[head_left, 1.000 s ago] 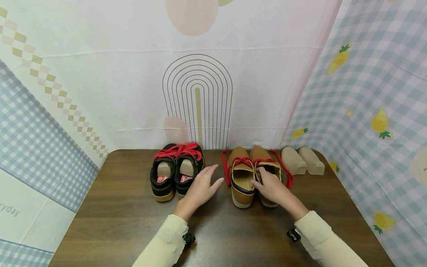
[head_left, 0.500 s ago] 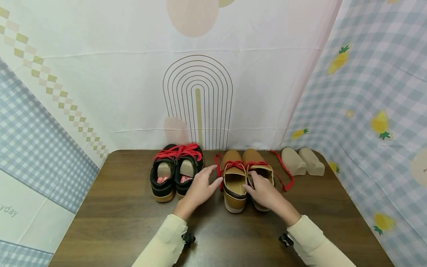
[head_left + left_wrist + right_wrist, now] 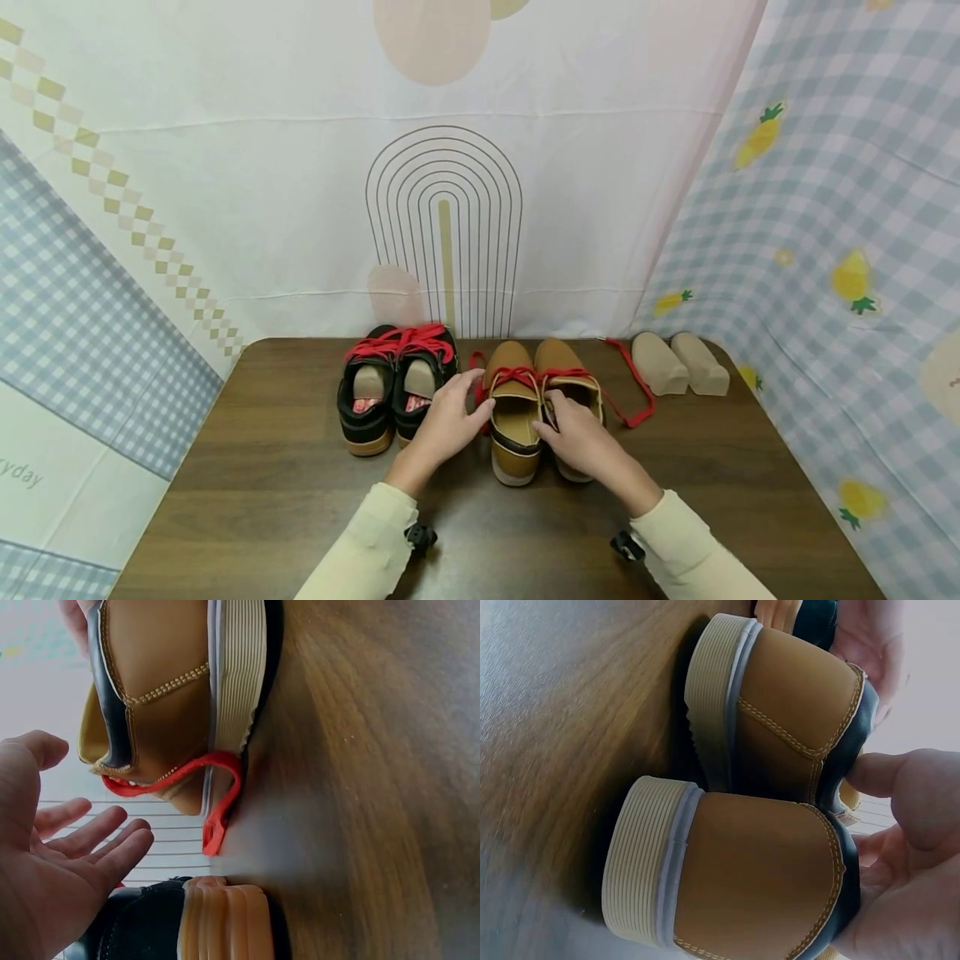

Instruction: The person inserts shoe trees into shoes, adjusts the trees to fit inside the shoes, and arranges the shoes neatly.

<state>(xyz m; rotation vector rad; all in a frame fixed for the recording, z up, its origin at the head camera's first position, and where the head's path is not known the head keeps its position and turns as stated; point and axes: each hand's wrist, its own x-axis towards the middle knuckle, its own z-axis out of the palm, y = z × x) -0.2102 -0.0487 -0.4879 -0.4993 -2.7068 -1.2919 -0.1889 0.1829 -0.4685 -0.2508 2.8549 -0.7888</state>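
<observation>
In the head view, a pair of tan shoes with red laces, a left one and a right one, stands side by side on the table. My right hand pinches their adjoining inner collars, thumb inside the left shoe's opening; its other fingers are partly hidden. My left hand has its fingers spread beside the left tan shoe, holding nothing. In the left wrist view a small gap shows between its fingers and that tan shoe. Just left of this hand stand black shoes with red laces and beige inserts inside.
Two beige shoe inserts lie at the table's back right corner. A red lace trails between them and the tan shoes. Patterned cloth hangs behind the wooden table and at both sides.
The tan shoes have slid left and slightly toward me, held by my right hand, closer to the black pair. My left hand has stayed nearly still.
</observation>
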